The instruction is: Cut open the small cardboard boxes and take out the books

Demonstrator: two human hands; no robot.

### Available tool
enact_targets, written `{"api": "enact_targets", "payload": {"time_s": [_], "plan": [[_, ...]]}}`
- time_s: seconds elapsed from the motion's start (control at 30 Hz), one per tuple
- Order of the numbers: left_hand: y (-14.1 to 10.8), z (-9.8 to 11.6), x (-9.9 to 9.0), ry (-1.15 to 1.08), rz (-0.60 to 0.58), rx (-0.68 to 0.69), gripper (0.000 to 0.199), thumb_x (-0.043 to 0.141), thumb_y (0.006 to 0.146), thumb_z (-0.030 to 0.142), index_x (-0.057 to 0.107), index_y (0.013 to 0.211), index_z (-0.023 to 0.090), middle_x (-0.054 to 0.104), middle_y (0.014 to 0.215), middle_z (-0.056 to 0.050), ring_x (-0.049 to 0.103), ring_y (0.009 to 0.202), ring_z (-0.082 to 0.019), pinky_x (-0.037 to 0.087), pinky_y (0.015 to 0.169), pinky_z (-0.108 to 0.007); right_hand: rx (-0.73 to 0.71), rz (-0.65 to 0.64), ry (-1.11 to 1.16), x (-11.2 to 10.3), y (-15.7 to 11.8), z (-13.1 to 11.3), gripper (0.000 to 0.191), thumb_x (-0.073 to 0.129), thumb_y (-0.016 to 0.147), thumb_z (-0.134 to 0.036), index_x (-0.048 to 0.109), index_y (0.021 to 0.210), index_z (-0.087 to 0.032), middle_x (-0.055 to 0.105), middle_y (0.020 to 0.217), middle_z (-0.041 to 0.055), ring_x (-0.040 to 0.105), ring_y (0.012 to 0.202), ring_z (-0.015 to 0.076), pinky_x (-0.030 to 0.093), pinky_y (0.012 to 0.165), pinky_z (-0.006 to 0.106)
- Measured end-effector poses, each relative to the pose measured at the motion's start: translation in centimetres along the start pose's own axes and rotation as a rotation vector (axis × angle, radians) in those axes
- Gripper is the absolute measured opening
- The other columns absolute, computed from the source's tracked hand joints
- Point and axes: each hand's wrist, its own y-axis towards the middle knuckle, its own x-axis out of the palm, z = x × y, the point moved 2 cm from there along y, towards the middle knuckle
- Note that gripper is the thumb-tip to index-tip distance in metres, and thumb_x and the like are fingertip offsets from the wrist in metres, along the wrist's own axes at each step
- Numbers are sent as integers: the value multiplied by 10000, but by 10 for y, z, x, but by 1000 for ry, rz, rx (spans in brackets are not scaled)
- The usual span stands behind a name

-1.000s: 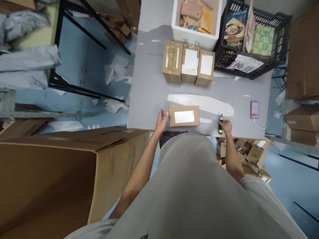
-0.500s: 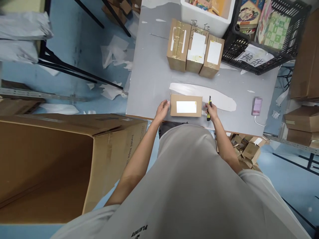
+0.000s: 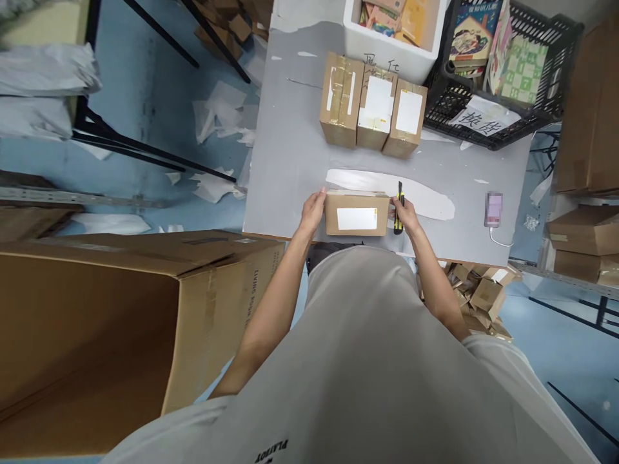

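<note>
A small brown cardboard box (image 3: pixel 356 215) with a white label is near the front edge of the grey table (image 3: pixel 285 148). My left hand (image 3: pixel 314 210) grips the box at its left end. On the right, my right hand (image 3: pixel 405 212) is closed around a black and yellow cutter knife (image 3: pixel 398 219), its fingertips at the box's right end. The knife points away from me. Behind the box lies a white patch (image 3: pixel 425 198) on the tabletop.
Three taped boxes (image 3: pixel 374 109) stand farther back, before a white bin (image 3: pixel 394 48) and a black crate (image 3: pixel 493 122) of books. A phone (image 3: pixel 494 210) with a cable lies at right. A large open carton (image 3: pixel 222 309) is at lower left.
The small box has tilted, so its upper face now shows along the far edge. Both hands have stayed at its ends. The whole view has shifted slightly.
</note>
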Motion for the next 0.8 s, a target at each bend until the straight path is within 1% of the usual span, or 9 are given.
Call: {"api": "enact_targets", "payload": {"time_s": [0.1, 0.17, 0.23, 0.3, 0.37, 0.47, 0.6, 0.7, 0.8], "plan": [[-15, -2, -8, -71, 33, 2, 684, 744, 913, 797, 740, 1299, 232, 784, 1414, -142, 725, 1357, -292, 620, 1097, -411, -86, -22, 36, -15, -20, 3, 411, 622, 1139, -543, 704, 1301, -175, 812, 1409, 157, 834, 939, 163, 695, 820, 258], [-25, -5, -10, -83, 27, 25, 670, 837, 875, 685, 740, 1356, 230, 775, 1437, -149, 733, 1360, -300, 611, 1162, -457, -138, -23, 29, -25, -31, 7, 571, 600, 1109, -685, 690, 1372, -186, 792, 1458, 180, 845, 1082, 218, 710, 897, 316], [-35, -10, -7, -80, 3, 60, 653, 894, 834, 587, 753, 1359, 227, 773, 1440, -148, 742, 1358, -316, 596, 1210, -503, -172, -18, 9, -33, -39, 12, 703, 596, 1053, -808, 688, 1384, -195, 786, 1466, 196, 838, 1177, 267, 714, 938, 365], [-44, -16, -1, -63, -28, 90, 611, 906, 818, 528, 771, 1335, 231, 754, 1465, -143, 745, 1368, -328, 604, 1214, -525, -198, -18, -8, -39, -44, 17, 772, 605, 1001, -874, 695, 1372, -204, 776, 1480, 202, 834, 1216, 294, 712, 961, 395], [-52, -24, 6, -40, -48, 107, 571, 893, 822, 492, 780, 1320, 237, 729, 1490, -139, 748, 1369, -331, 631, 1185, -523, -216, -14, -29, -45, -46, 22, 804, 608, 969, -904, 698, 1366, -210, 763, 1502, 203, 836, 1218, 301, 709, 971, 403], [-60, -36, 16, -20, -66, 115, 544, 862, 843, 435, 777, 1344, 241, 724, 1469, -135, 759, 1343, -316, 664, 1139, -503, -221, 0, -94, -56, -47, 26, 821, 576, 964, -921, 699, 1365, -215, 752, 1522, 200, 839, 1211, 298, 704, 969, 392], [-63, -46, 25, 17, -77, 131, 518, 824, 884, 381, 773, 1382, 252, 736, 1375, -114, 778, 1234, -270, 683, 1085, -455, -199, -58, -221, -74, -44, 24, 820, 562, 973, -918, 687, 1388, -222, 778, 1476, 188, 843, 1143, 277, 705, 903, 369], [-62, -48, 28, 71, -73, 140, 527, 819, 892, 359, 777, 1408, 265, 720, 1296, -94, 769, 1148, -237, 680, 1052, -410, -192, -74, -331, -86, -45, 12, 746, 593, 1009, -846, 668, 1402, -217, 818, 1345, 155, 843, 992, 238, 696, 823, 336], [-60, -49, 28, 91, -105, 145, 591, 829, 875, 358, 765, 1457, 273, 689, 1307, -93, 748, 1138, -239, 662, 1074, -416, -220, 0, -459, -90, -52, -12, 596, 569, 1097, -715, 614, 1442, -232, 808, 1213, 95, 820, 868, 191, 655, 752, 278]]}}
